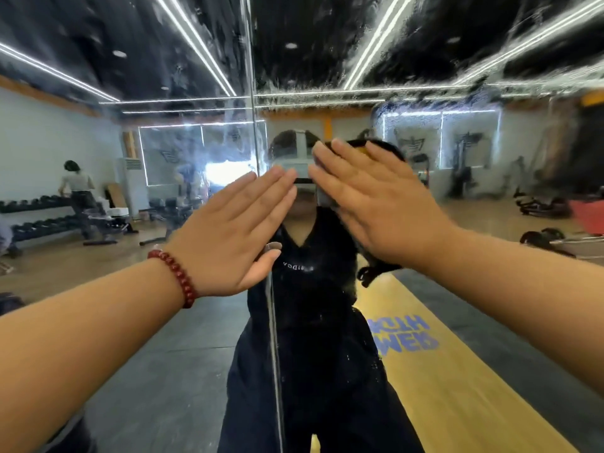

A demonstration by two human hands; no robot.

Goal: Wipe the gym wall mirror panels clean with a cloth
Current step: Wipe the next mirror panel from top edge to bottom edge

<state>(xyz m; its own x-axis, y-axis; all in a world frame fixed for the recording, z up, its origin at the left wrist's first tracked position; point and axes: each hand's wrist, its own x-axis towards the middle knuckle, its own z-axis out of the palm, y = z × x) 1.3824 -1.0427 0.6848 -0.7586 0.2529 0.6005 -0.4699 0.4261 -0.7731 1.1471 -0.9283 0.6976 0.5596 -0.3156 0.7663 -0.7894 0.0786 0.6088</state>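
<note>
The wall mirror [457,152] fills the view, streaked and spotted with wet residue across its upper right. A vertical seam [253,93] splits two panels. My right hand [372,201] lies flat with straight fingers, pressing a dark cloth [376,273] against the right panel; the cloth's edges show above the fingertips and below the wrist. My left hand [235,230], with a red bead bracelet on the wrist, is flat and open against the glass at the seam.
The mirror reflects the gym: a dumbbell rack [36,217] and a person standing at the left, benches, machines at the right, a yellow floor strip [434,371] with blue letters, and my own dark-clothed reflection in the centre.
</note>
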